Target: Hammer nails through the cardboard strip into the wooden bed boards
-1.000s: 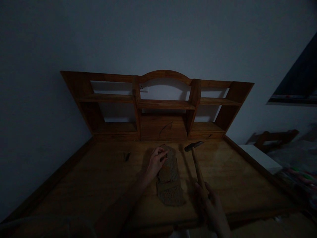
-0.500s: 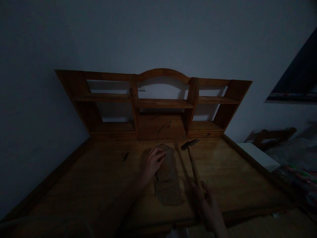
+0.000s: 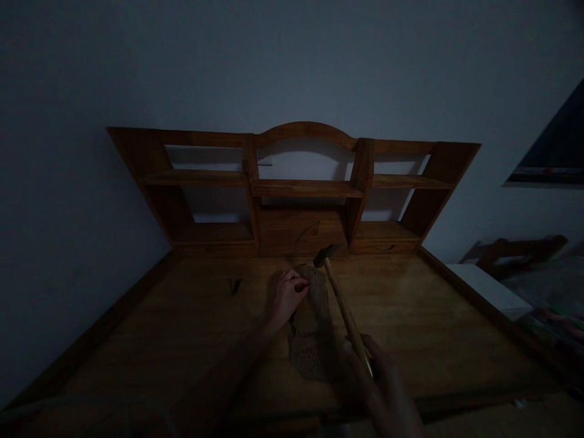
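Observation:
In the dim head view, my right hand (image 3: 381,377) is wrapped round the wooden handle of a hammer (image 3: 341,298). The hammer tilts up and to the left, its dark head raised over the far end of a rough brown slab (image 3: 310,350). My left hand (image 3: 287,295) rests at the slab's far left side, thumb and fingers pinched together above its surface. Whatever lies between those fingertips is too small and dark to make out. A short gap separates the hammer head from my left fingers.
A wooden desk (image 3: 182,328) carries the slab. Small dark slender pieces (image 3: 234,286) lie to the left. Behind stands a wooden shelf unit (image 3: 303,190) against the wall. On the right are a white surface (image 3: 488,289) and a wooden chair back (image 3: 524,246).
The hammer has swung up and left, so its head now hangs nearer my left hand. My left hand stays at the slab, fingers still pinched. The view has shifted slightly.

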